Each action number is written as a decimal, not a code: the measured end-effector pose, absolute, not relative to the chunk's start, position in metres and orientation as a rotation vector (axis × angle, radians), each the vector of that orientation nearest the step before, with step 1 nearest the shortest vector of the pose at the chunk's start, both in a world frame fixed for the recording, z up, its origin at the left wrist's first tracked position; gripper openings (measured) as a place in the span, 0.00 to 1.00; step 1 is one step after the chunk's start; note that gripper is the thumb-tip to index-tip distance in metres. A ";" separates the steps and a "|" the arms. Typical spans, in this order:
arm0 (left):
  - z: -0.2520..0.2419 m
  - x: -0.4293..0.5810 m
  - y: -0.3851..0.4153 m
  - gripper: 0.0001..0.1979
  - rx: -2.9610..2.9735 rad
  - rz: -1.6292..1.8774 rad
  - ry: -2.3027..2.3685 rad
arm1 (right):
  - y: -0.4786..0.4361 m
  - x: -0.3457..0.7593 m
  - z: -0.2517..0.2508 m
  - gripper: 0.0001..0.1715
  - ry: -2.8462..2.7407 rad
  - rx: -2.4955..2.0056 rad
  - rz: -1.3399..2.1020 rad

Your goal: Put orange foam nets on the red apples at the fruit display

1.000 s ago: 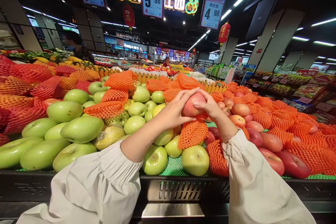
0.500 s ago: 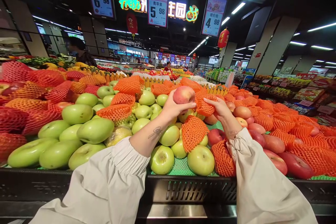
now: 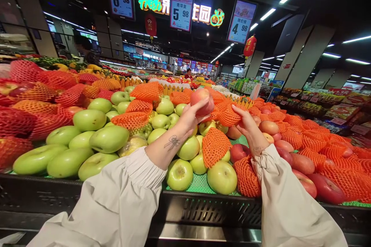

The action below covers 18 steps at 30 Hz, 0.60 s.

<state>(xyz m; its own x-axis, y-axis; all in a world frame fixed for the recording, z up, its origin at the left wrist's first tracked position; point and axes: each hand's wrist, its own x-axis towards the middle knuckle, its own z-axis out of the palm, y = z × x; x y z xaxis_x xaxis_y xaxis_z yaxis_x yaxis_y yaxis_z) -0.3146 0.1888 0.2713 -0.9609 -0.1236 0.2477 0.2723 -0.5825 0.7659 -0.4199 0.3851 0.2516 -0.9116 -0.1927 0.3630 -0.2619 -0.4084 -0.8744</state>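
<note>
Above the pile of green apples, my left hand (image 3: 189, 117) is closed around a pinkish-red apple (image 3: 202, 99), its thumb lying across the front of the fruit. To the right, my right hand (image 3: 245, 120) pinches an orange foam net sleeve (image 3: 228, 116) between thumb and fingers; its far fingers are partly hidden. The sleeve hangs just beside the held apple. Below the hands lie a green apple (image 3: 222, 177), another orange foam net (image 3: 215, 147) and a dark red apple (image 3: 239, 152).
Red and pink net-wrapped fruit (image 3: 23, 119) fills the left side. Red apples (image 3: 303, 162) and orange nets (image 3: 336, 166) cover the right. A black display edge (image 3: 214, 204) runs along the front. Price screens (image 3: 181, 7) hang overhead, and a person (image 3: 188, 73) stands far back.
My left hand has turned the apple, so its thumb now crosses the fruit's front. The right hand keeps the foam net at nearly the same spot. The view has shifted slightly.
</note>
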 end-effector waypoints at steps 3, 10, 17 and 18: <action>0.272 -0.312 0.191 0.19 -0.298 -2.557 -1.259 | 0.381 -0.416 0.253 0.19 -1.685 0.749 2.587; 0.270 -0.313 0.194 0.17 -0.362 -2.509 -1.363 | 0.382 -0.397 0.258 0.18 -1.699 1.030 2.685; 0.266 -0.318 0.192 0.26 -0.270 -2.412 -1.512 | 0.384 -0.385 0.261 0.15 -1.957 0.949 2.413; 0.266 -0.318 0.192 0.27 -0.243 -2.378 -1.539 | 0.381 -0.386 0.260 0.15 -1.971 0.915 2.353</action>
<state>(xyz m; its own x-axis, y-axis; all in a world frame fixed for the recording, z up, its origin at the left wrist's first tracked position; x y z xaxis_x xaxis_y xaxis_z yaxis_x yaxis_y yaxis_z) -0.3178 0.1924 0.2659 -0.9415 -0.1554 0.2991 0.3365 -0.3824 0.8606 -0.3856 0.3806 0.2596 -0.8350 -0.3961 0.3820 -0.3066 -0.2415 -0.9207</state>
